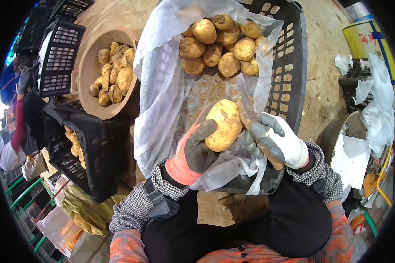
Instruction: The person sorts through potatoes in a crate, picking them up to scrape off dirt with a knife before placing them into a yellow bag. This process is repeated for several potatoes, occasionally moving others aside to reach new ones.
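Note:
My left hand (196, 147), in a red and dark grey coated glove, is closed around a large yellow potato (224, 125) with dirt patches on its skin. My right hand (276, 138), in a white and grey glove, grips a knife (246, 109) with a soil-stained blade and a wooden handle; the blade is right beside the potato's right side. Both hands are above the near part of a black plastic crate (289, 83) lined with thin white plastic sheeting (158, 96). Several potatoes (228, 65) are piled at the crate's far end.
A round tan basin (85, 90) with small and misshapen potatoes stands at the left. Below it is a black-lined crate (92, 144) holding potatoes. At the right are a dark bucket (331, 136), plastic bags (377, 105) and a yellow container (360, 39). Another person (19, 127) works at far left.

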Demonstrator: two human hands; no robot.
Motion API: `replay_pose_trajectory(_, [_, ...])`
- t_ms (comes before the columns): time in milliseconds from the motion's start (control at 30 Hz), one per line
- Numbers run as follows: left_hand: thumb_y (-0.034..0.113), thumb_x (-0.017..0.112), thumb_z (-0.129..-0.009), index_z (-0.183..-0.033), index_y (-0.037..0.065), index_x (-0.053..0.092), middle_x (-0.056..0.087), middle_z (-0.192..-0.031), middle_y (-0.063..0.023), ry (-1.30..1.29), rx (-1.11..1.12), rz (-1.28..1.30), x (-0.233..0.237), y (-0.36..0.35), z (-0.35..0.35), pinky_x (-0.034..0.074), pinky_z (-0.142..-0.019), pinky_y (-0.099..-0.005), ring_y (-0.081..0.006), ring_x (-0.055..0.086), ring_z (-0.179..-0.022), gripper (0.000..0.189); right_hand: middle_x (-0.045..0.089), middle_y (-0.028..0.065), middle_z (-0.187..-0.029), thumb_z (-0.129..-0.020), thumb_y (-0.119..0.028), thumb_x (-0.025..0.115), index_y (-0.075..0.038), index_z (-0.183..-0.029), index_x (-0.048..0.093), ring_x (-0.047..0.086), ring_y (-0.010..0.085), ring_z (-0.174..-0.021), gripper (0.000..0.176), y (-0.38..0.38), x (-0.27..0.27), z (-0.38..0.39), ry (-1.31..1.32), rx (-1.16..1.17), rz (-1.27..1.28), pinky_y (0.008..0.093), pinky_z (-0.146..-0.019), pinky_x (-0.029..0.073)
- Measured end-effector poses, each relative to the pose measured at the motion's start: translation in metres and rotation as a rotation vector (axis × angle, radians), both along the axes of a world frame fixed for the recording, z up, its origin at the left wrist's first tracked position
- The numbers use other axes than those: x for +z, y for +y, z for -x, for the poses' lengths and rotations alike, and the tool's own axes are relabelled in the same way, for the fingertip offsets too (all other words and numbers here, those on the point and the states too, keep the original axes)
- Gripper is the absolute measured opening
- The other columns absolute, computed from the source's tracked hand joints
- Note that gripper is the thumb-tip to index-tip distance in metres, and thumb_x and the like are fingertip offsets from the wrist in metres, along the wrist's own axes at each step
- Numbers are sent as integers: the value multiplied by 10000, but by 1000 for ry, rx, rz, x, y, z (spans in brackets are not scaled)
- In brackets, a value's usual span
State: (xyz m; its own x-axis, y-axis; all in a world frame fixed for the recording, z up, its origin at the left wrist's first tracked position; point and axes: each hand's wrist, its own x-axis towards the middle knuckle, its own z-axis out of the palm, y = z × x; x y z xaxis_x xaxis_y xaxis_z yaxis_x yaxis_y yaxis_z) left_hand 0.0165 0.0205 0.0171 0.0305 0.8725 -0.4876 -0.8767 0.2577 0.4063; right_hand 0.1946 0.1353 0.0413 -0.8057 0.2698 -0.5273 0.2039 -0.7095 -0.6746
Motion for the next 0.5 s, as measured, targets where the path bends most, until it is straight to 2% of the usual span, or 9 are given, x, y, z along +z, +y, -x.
replay_pose_trajectory(67, [368,523,-914,-1389,-15,347,523,-1282,-181,-35,30,-2,-1,2,-3,477,-901,-385,-280,563,-1119,634,630,53,-904,-962,-265,544,31,-1038,556,580,87,-774,306,-2,-5,-3,89,-44,-26,242,-718,483])
replay_pose_trajectory(133, [364,521,-910,-1427,9,294,479,-1332,-175,173,-48,-87,4,3,-2,462,-935,-401,-273,531,-1169,667,631,63,-883,-944,-236,549,49,-1081,547,575,81,-758,316,-1,-2,0,-47,-78,-18,237,-705,488])
replay_pose_trajectory(167, [182,588,-853,-1460,27,264,442,-1363,-122,150,-47,-98,6,3,0,347,-1064,-360,-221,465,-1239,705,631,63,-883,-944,-236,549,49,-1081,547,575,81,-758,316,-1,-6,-2,-48,-81,-17,237,-705,488])
replay_pose_trajectory(200, [182,588,-853,-1460,27,264,442,-1363,-122,148,-49,-97,5,3,0,347,-1064,-360,-221,465,-1239,705,631,60,-861,-936,-216,538,50,-1108,540,581,85,-747,317,0,-14,-5,-100,5,-132,242,-686,491])
replay_pose_trajectory(300, [27,647,-725,-1454,37,282,396,-1399,-95,656,-165,-137,7,0,3,328,-1064,-333,-188,407,-1277,816,630,60,-813,-918,-202,522,41,-1098,544,591,97,-713,303,-2,-16,-8,-155,106,-203,262,-635,487])
replay_pose_trajectory(400, [10,631,-731,-1448,37,289,420,-1376,-92,616,-227,-8,18,1,2,337,-1057,-322,-174,406,-1277,795,625,57,-759,-903,-234,501,27,-1076,547,597,107,-663,317,-3,-18,-6,-121,122,-170,275,-580,469])
replay_pose_trajectory(433, [10,631,-731,-1448,37,289,420,-1376,-92,615,-227,-8,17,1,2,337,-1057,-322,-174,406,-1277,795,624,56,-757,-903,-246,510,27,-1080,545,592,96,-658,328,-2,-20,-4,-37,172,-287,260,-574,469])
replay_pose_trajectory(467, [40,618,-775,-1448,39,287,434,-1368,-95,535,-188,-13,15,0,1,350,-1051,-321,-179,428,-1265,750,622,54,-755,-902,-258,520,27,-1084,544,586,85,-653,340,-1,-20,-3,48,222,-403,246,-568,469])
replay_pose_trajectory(500, [70,604,-820,-1449,42,285,448,-1360,-98,457,-150,-18,12,-1,1,363,-1045,-320,-183,449,-1253,706,626,37,-791,-901,-268,538,18,-1060,556,578,78,-661,327,1,-13,-2,-4,257,-329,235,-581,464])
